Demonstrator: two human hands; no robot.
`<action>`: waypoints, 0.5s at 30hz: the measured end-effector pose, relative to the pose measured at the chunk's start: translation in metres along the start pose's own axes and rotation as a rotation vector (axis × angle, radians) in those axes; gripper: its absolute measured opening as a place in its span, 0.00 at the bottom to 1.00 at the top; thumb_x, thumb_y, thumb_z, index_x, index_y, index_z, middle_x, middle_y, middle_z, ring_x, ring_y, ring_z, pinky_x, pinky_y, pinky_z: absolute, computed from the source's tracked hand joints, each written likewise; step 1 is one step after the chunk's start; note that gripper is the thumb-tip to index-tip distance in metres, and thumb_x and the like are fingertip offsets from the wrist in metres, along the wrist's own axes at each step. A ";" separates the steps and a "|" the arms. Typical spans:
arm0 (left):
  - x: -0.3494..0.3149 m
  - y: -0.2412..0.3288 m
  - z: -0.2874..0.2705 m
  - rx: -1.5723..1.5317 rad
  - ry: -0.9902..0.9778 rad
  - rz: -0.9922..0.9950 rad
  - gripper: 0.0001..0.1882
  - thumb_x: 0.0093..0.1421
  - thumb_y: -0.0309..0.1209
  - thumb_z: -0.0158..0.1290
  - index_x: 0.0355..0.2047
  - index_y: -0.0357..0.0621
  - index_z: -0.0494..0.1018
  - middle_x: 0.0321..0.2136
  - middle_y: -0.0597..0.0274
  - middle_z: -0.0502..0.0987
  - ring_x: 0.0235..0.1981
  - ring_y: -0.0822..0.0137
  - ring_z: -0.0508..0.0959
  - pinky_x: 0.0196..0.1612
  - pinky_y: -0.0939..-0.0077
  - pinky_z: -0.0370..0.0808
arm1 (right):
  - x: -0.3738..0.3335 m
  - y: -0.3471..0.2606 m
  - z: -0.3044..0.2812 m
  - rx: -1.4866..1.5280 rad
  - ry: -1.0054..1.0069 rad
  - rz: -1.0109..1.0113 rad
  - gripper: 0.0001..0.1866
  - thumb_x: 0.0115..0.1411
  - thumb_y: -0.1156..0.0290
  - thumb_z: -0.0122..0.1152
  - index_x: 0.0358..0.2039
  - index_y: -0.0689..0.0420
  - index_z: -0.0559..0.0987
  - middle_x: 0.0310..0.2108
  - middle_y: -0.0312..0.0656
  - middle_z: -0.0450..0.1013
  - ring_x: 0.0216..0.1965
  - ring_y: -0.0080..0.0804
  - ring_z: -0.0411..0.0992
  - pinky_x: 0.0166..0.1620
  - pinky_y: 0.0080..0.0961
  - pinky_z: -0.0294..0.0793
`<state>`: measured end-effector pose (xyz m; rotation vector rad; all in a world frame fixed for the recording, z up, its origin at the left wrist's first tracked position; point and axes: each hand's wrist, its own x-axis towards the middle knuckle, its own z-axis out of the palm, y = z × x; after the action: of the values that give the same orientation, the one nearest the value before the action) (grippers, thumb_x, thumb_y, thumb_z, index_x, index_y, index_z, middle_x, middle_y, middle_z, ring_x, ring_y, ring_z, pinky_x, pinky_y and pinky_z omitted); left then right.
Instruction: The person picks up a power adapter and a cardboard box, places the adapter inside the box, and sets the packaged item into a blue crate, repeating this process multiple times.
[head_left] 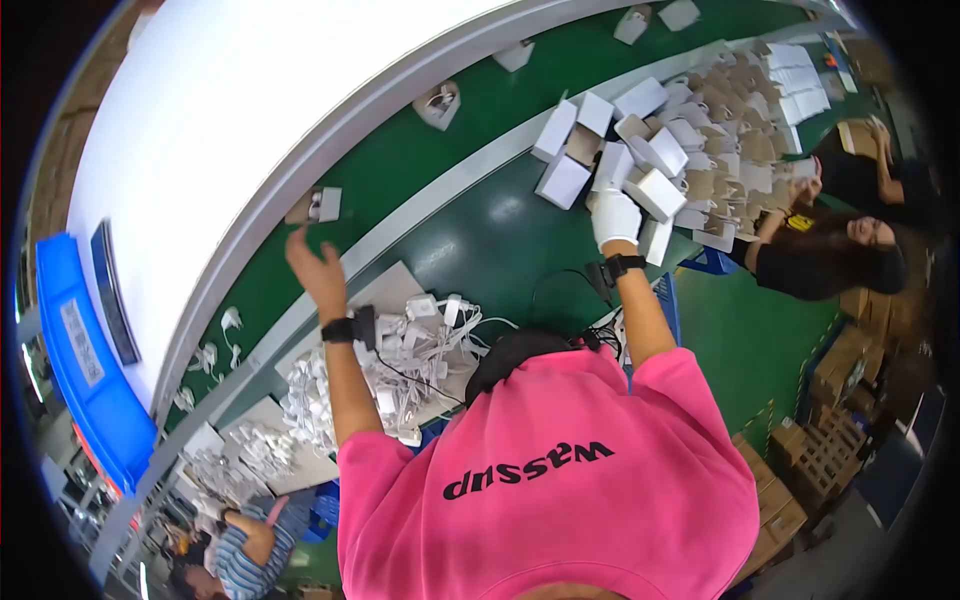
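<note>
My left hand (pixel 317 270) is bare and reaches over the edge of the green conveyor belt. Its fingers are spread and nothing is in them. Just beyond the fingertips sits a small open white box (pixel 328 204) with a brown flap. My right hand (pixel 614 217), in a white glove, is closed on the near end of a white box (pixel 613 163) at the edge of a heap. Its fingertips are partly hidden. Around it lie other white boxes (pixel 564 181), some standing open. Between my arms is a pile of white chargers with cables (pixel 405 355) on a board.
Many open white boxes (pixel 735 120) crowd the worktable's right end, where a co-worker (pixel 820 250) stands. More chargers (pixel 265 450) lie at left, beside another person (pixel 245 550). Boxes (pixel 438 104) sit spaced along the belt. A blue bin (pixel 85 360) stands far left.
</note>
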<state>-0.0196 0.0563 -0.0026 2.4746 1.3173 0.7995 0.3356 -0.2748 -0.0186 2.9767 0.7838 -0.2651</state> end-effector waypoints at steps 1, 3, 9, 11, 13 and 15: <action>-0.016 0.023 -0.015 -0.092 -0.218 -0.042 0.28 0.52 0.25 0.57 0.54 0.42 0.65 0.50 0.51 0.71 0.55 0.48 0.69 0.58 0.61 0.64 | -0.003 -0.005 0.001 0.015 -0.013 -0.029 0.11 0.59 0.63 0.52 0.38 0.52 0.77 0.25 0.51 0.76 0.26 0.50 0.76 0.32 0.48 0.75; -0.066 0.042 -0.023 -0.272 -0.652 -0.010 0.28 0.51 0.28 0.58 0.54 0.47 0.68 0.53 0.54 0.69 0.58 0.47 0.66 0.59 0.58 0.63 | -0.028 -0.017 -0.014 0.094 0.006 -0.060 0.10 0.59 0.62 0.53 0.34 0.53 0.77 0.22 0.51 0.75 0.25 0.51 0.76 0.31 0.48 0.75; -0.166 0.054 -0.011 0.076 -0.686 0.263 0.24 0.50 0.25 0.54 0.50 0.52 0.72 0.47 0.58 0.74 0.54 0.53 0.70 0.55 0.53 0.67 | -0.128 -0.049 -0.023 1.241 -0.370 0.057 0.09 0.63 0.71 0.53 0.40 0.62 0.77 0.30 0.44 0.79 0.27 0.33 0.79 0.28 0.25 0.76; -0.162 0.052 -0.005 0.187 -0.771 0.093 0.24 0.49 0.24 0.53 0.50 0.51 0.73 0.46 0.60 0.74 0.53 0.55 0.70 0.54 0.53 0.67 | -0.140 -0.055 -0.025 1.498 -0.632 0.148 0.13 0.65 0.73 0.52 0.48 0.63 0.74 0.38 0.42 0.77 0.30 0.25 0.77 0.30 0.16 0.73; -0.159 0.059 -0.009 0.238 -0.806 0.016 0.24 0.49 0.23 0.53 0.49 0.51 0.73 0.46 0.61 0.74 0.53 0.55 0.69 0.53 0.53 0.68 | -0.146 -0.050 -0.020 1.555 -0.633 0.160 0.14 0.65 0.73 0.53 0.50 0.63 0.73 0.41 0.43 0.77 0.32 0.26 0.77 0.31 0.17 0.73; -0.139 0.084 -0.030 0.081 -0.639 0.185 0.24 0.47 0.22 0.55 0.48 0.51 0.73 0.46 0.60 0.74 0.54 0.54 0.69 0.54 0.56 0.68 | -0.150 -0.047 -0.015 1.675 -0.640 0.211 0.18 0.65 0.71 0.53 0.54 0.63 0.70 0.45 0.45 0.75 0.35 0.27 0.77 0.34 0.18 0.74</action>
<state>-0.0405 -0.1072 0.0082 2.6071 0.9074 -0.0409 0.1858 -0.3054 0.0224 3.4409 -0.0055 -2.8150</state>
